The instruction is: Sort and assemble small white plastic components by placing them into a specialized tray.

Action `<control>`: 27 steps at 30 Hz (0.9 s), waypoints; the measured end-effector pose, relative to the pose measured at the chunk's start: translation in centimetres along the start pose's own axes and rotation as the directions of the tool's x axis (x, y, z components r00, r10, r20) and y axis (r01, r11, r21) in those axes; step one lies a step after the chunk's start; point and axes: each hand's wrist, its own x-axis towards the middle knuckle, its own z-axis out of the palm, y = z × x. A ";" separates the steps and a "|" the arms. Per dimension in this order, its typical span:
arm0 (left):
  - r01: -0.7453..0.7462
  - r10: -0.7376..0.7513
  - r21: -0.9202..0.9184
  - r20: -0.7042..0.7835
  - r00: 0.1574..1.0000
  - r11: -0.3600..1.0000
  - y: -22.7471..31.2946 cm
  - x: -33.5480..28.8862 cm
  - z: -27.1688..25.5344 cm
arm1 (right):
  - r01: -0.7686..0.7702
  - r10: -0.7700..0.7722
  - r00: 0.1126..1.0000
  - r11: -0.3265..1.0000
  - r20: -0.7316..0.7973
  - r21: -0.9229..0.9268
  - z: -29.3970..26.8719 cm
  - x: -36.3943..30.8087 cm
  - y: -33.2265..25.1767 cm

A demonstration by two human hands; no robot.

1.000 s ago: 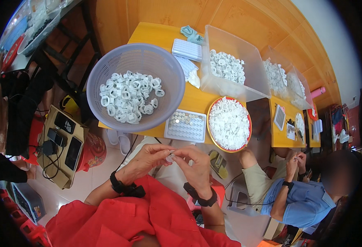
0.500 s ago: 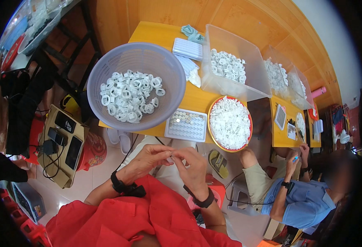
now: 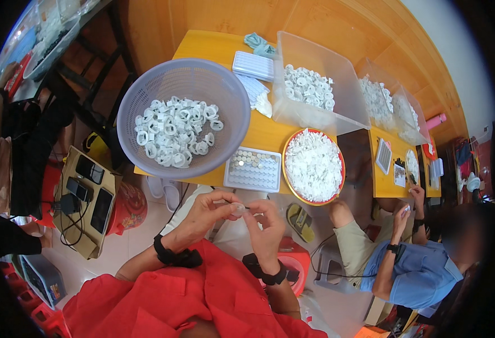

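In front of my red shirt, my left hand point(image 3: 208, 214) pinches a small round whitish piece point(image 3: 238, 210) between thumb and fingertips. My right hand point(image 3: 265, 225) is closed beside it, fingertips almost at the piece; a tiny dark bit shows there, too small to name. Just beyond my hands, a white plastic tray point(image 3: 270, 183) with rows of pockets holds several silvery coin-like discs point(image 3: 250, 158) along its far side. Left of the tray stands a grey-purple perforated basket point(image 3: 233, 112) of white ring-shaped parts point(image 3: 177, 132). On its right, a red-rimmed round dish point(image 3: 286, 177) is heaped with small white pieces point(image 3: 313, 166).
Behind the dish stands a clear plastic bin point(image 3: 346, 96) of white parts. Stacked trays point(image 3: 253, 66) lie near a teal cloth point(image 3: 258, 44). A co-worker in blue point(image 3: 422, 276) sits at right. Phones in a cardboard box point(image 3: 90, 194) are at left; a slipper point(image 3: 301, 222) lies below the dish.
My fingertips have parted slightly, and the small round piece now shows in my left fingers. My right hand has turned a little. The co-worker's hand has lifted slightly.
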 end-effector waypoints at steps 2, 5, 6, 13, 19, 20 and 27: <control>-0.027 0.027 0.000 -0.020 0.999 1.000 0.0 0.0 0.1 | -0.077 0.076 0.997 0.996 0.030 0.048 -0.2 -0.3 0.7; -0.015 0.015 0.033 -0.012 1.000 0.999 -0.3 0.0 0.3 | -0.155 0.152 0.987 0.986 0.053 0.057 0.0 -0.6 0.9; -0.035 0.038 0.088 -0.034 0.999 0.995 -0.4 -0.1 0.2 | -0.153 0.152 0.987 0.988 0.048 0.022 0.2 -0.6 0.9; -0.182 0.226 0.339 -0.094 0.969 0.923 -1.3 0.2 -0.3 | -0.151 0.152 0.988 0.988 0.036 -0.008 1.0 -0.9 1.7; -0.284 0.363 0.517 -0.056 0.930 0.808 -0.9 0.0 -0.2 | -0.069 0.069 0.998 0.998 0.009 -0.016 1.4 -0.9 1.7; -0.284 0.363 0.516 -0.057 0.930 0.808 -0.9 0.0 -0.2 | -0.064 0.064 0.998 0.998 0.000 -0.005 1.5 -0.9 1.9; -0.292 0.413 0.616 -0.061 0.909 0.732 -0.6 0.0 0.0 | -0.108 0.111 0.993 0.991 -0.032 0.075 2.3 -1.0 2.3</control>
